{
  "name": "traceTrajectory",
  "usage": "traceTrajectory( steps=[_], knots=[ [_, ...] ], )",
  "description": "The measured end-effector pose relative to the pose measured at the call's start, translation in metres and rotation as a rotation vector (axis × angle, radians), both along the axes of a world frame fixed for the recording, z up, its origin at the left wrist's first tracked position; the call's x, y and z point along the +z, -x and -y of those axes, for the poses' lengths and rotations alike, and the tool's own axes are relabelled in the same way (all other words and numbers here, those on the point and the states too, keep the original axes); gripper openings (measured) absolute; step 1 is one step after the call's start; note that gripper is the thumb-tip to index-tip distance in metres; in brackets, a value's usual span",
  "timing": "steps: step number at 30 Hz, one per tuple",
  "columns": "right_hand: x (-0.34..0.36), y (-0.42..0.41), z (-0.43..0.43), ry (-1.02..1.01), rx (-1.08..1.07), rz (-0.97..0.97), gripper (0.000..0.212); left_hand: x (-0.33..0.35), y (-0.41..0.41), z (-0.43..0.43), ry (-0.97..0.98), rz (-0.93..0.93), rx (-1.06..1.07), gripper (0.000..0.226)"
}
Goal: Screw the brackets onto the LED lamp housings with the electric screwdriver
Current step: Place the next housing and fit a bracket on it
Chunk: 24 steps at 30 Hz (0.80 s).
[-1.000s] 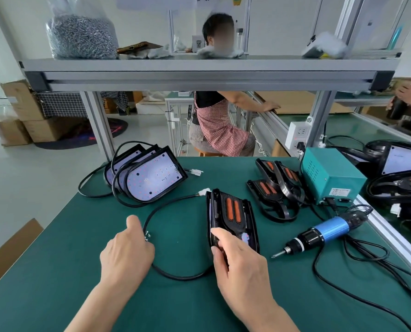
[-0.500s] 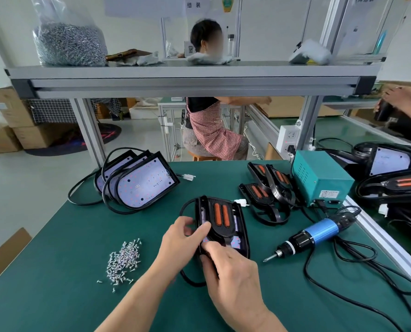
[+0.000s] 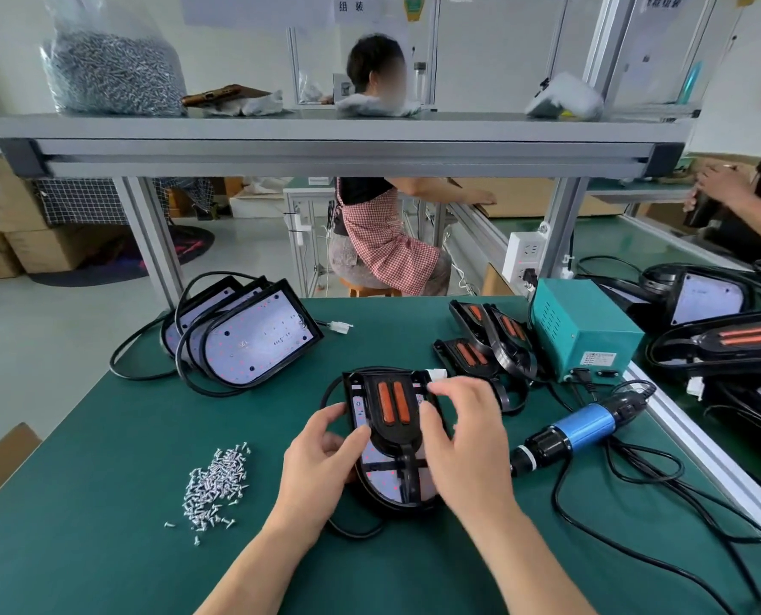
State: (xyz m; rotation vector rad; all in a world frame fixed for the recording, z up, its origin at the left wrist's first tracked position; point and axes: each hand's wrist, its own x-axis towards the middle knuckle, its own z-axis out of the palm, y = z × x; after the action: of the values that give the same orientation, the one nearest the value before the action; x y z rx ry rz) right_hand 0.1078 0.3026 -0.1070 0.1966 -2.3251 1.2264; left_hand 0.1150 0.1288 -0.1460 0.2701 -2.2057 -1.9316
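Between the two hands, on the green bench mat (image 3: pixel 103 548): one lamp housing (image 3: pixel 385 483), black, lying flat with its rounded end toward the person.

Item: bracket (image 3: pixel 394 415), black with two orange strips. It lies on top of the housing, and its narrow stem runs down the middle.

Left hand (image 3: pixel 321 454): it grips the housing's left rim. The thumb is laid on the bracket's left edge and the fingers are curled at the side of the casing.

Right hand (image 3: pixel 463 432): it holds the housing's right side. The thumb lies along the bracket's right edge and the fingers are bent over the far right corner, close to a white connector (image 3: pixel 437 375).

Item: black cable (image 3: pixel 352 528), looping out from under the housing, beneath the left wrist.

Right of the grip, just beside the right hand: electric screwdriver (image 3: pixel 578 426), blue-sleeved. It lies on the mat untouched, with its bit end toward the hand.

Left of the grip, apart from the left hand: loose pile of screws (image 3: pixel 216 486).

Beyond the grip, to the left: stack of lamp housings (image 3: pixel 254 339), LED faces up and overlapping.

Beyond the grip, to the right: heap of spare brackets (image 3: pixel 489 344), touching a teal power box (image 3: pixel 582 330).

Above, on the shelf (image 3: pixel 325 130): clear bag of screws (image 3: pixel 112 68).
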Motion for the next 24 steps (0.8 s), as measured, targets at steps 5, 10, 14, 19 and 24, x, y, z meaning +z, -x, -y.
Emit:
traceTrajectory(
  steps=[5,10,14,19,24],
  knots=[
    [0.005,0.035,-0.010,-0.188,0.051,0.464,0.044,0.000,-0.004,0.001,0.058,0.004,0.008,0.061],
    [-0.014,0.032,-0.001,0.076,0.090,0.574,0.043,0.001,-0.001,-0.005,0.151,0.032,0.047,0.068],
    [-0.018,0.025,0.000,0.096,0.123,0.612,0.064,0.008,-0.004,-0.010,0.241,0.005,0.143,0.029],
    [-0.018,0.014,-0.002,0.176,0.140,0.603,0.050,0.000,0.004,-0.006,0.496,0.036,0.151,0.043],
    [-0.019,0.011,-0.004,0.341,0.163,0.599,0.015,0.002,0.005,0.006,0.771,0.090,0.119,0.049]
  ],
)
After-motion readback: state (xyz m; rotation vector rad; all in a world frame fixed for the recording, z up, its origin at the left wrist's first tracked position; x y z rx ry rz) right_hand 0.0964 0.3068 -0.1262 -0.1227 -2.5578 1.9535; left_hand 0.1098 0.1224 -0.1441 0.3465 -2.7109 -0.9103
